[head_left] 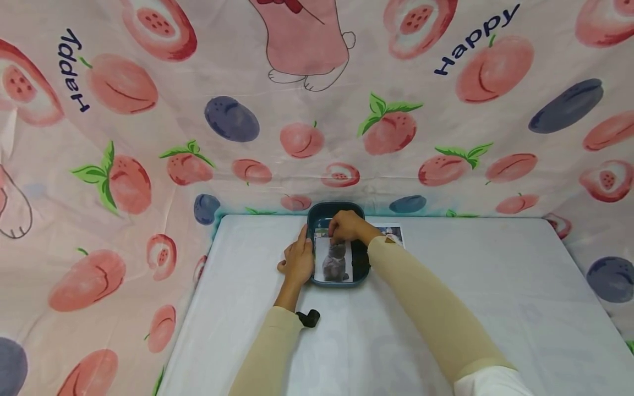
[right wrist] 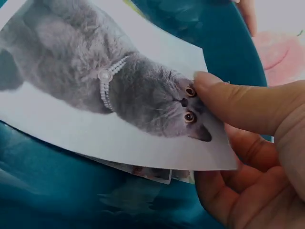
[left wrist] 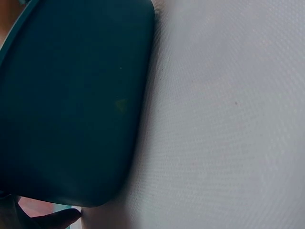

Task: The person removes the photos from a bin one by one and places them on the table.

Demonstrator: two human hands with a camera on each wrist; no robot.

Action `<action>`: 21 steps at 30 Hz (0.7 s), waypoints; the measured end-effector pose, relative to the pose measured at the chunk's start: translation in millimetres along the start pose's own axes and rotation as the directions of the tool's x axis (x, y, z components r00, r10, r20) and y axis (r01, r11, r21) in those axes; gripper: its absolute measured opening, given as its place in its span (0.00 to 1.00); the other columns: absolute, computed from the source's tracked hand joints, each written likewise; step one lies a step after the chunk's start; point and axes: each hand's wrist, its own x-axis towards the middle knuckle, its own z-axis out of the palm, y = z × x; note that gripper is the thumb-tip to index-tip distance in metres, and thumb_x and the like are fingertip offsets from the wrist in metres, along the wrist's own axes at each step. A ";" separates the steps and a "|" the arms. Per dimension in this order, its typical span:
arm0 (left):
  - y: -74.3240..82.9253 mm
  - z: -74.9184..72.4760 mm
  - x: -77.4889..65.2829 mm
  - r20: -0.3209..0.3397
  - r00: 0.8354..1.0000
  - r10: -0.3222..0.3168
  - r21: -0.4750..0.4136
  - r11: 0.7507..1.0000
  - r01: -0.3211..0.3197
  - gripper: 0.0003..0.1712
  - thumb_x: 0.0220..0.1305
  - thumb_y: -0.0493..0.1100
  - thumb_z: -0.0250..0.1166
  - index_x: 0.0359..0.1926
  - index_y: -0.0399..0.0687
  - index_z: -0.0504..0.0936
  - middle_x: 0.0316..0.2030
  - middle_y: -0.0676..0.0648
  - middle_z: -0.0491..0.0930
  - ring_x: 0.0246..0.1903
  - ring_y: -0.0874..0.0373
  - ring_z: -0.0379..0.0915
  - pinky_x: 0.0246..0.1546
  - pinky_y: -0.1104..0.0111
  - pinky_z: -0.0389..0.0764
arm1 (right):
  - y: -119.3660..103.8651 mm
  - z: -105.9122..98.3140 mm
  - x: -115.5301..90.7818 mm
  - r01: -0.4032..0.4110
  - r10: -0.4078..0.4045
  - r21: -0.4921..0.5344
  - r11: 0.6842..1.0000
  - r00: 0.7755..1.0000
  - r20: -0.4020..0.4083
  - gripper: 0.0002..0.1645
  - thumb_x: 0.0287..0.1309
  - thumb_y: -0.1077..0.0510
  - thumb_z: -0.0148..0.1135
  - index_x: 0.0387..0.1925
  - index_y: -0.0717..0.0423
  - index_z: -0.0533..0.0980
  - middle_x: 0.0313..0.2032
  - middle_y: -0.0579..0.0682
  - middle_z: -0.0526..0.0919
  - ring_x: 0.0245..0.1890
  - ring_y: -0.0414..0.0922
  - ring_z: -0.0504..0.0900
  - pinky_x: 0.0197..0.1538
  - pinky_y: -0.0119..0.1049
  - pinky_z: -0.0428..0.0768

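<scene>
A dark teal rectangular tray (head_left: 338, 285) stands at the back of the white table. My right hand (head_left: 348, 225) reaches over it and pinches one end of a photo of a grey cat (head_left: 335, 264) with a beaded collar. In the right wrist view the thumb (right wrist: 238, 102) lies on the printed face by the cat's head, with curled fingers behind the edge. The photo bends slightly, and corners of other pictures (right wrist: 155, 174) show under it inside the tray. My left hand (head_left: 299, 258) rests against the tray's left side, its extended fingers along the outer wall (left wrist: 71, 105).
Another printed picture (head_left: 393, 234) lies on the table (head_left: 470, 291) right of the tray, partly hidden by my right forearm. A fruit-patterned cloth (head_left: 307, 181) hangs close behind the tray. A small black device (head_left: 309, 318) sits at the left wrist.
</scene>
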 end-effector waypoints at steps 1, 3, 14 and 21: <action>-0.1 -0.2 -0.1 0.001 1.000 0.000 -0.001 1.000 0.000 0.28 0.81 0.59 0.37 0.78 0.82 0.54 0.72 0.51 0.71 0.73 0.41 0.53 0.60 0.33 0.42 | 0.5 0.0 -0.5 0.001 -0.001 0.014 1.000 1.000 0.005 0.12 0.54 0.56 0.77 0.40 0.54 0.88 0.35 0.47 0.90 0.37 0.43 0.82 0.46 0.38 0.80; 0.0 -0.6 0.0 0.002 1.000 0.000 -0.003 1.000 0.000 0.28 0.81 0.59 0.36 0.78 0.81 0.54 0.72 0.51 0.71 0.73 0.41 0.53 0.60 0.33 0.42 | 1.7 0.4 -1.4 -0.005 0.004 0.039 0.999 1.000 0.018 0.14 0.55 0.55 0.77 0.43 0.54 0.88 0.37 0.47 0.89 0.38 0.43 0.81 0.47 0.38 0.80; -1.7 0.4 0.8 0.005 1.000 -0.006 -0.002 1.000 0.006 0.28 0.81 0.59 0.37 0.78 0.82 0.54 0.72 0.51 0.71 0.73 0.41 0.54 0.60 0.31 0.41 | 5.3 -7.8 -18.0 0.075 -0.068 0.150 0.986 0.997 -0.049 0.16 0.61 0.54 0.72 0.50 0.50 0.87 0.42 0.50 0.89 0.38 0.46 0.82 0.41 0.39 0.81; -0.6 -0.9 0.3 -0.008 1.000 0.001 -0.024 1.000 -0.001 0.28 0.81 0.58 0.38 0.79 0.79 0.55 0.72 0.50 0.71 0.73 0.41 0.53 0.60 0.32 0.40 | 21.7 -28.1 -41.6 0.086 -0.025 0.320 0.944 0.981 -0.192 0.17 0.62 0.52 0.72 0.52 0.48 0.85 0.40 0.54 0.86 0.39 0.48 0.80 0.39 0.38 0.78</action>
